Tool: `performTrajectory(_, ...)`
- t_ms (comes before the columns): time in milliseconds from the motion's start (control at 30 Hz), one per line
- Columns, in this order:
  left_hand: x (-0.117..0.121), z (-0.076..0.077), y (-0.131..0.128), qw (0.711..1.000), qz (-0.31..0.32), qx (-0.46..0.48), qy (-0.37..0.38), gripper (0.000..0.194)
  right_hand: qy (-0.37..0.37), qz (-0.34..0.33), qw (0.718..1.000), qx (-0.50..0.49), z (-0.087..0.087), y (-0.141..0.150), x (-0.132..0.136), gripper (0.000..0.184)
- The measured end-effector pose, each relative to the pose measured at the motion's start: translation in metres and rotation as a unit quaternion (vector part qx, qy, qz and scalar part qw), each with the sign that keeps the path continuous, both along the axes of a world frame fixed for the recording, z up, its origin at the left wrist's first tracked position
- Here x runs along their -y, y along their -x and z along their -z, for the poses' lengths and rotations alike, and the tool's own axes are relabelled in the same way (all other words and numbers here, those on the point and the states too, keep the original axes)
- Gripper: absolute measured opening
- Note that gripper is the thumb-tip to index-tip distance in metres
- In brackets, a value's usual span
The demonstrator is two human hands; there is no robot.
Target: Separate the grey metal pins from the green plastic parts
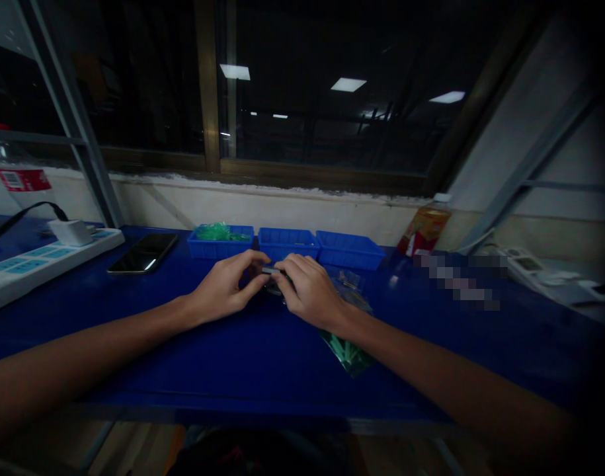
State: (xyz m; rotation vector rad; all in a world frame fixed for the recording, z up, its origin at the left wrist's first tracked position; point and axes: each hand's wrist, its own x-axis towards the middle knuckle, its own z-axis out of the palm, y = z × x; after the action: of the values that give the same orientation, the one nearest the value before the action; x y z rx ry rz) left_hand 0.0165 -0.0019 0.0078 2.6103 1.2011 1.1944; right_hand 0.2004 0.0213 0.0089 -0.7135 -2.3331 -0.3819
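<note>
My left hand [225, 287] and my right hand [307, 289] meet over the middle of the blue table [223, 357]. Both have their fingers curled and pinched round a small dark and silvery part [271, 271] held between them; the dim light hides what it is. Under my right wrist lies a clear plastic bag with green pieces [349, 350]. Just beyond my hands stand three blue bins in a row: the left bin [221, 243] holds green material, the middle bin [288, 242] and the right bin [349, 250] look dark inside.
A black phone [143, 253] lies flat at the left. A white power strip [39, 261] with a plugged-in adapter runs along the far left. A red and yellow packet [424, 230] stands at the wall on the right. White devices [545, 274] sit at the far right.
</note>
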Motion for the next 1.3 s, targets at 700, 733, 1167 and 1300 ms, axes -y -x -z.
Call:
performTrajectory(700,-0.0013,-0.0011,0.0005,1.0,-0.002,-0.004,-0.002,0.021,-0.028,-0.01,1.0,0.003,0.0002,0.0002,-0.001,0.02)
performTrajectory(733,-0.0016,-0.0004,0.0006,1.0,0.002,-0.002,-0.01,0.022,-0.027,-0.007,1.0,0.003,0.0004,0.0003,-0.0016,0.021)
performTrajectory(1167,-0.0029,0.0005,0.0005,0.999,-0.017,-0.02,-0.026,0.017,-0.004,-0.019,1.0,-0.006,-0.0004,-0.0004,-0.0001,0.017)
performTrajectory(1300,-0.0019,-0.0009,0.0005,0.999,-0.016,-0.036,-0.015,0.022,-0.022,-0.02,1.0,-0.001,0.0003,-0.0004,-0.0018,0.013)
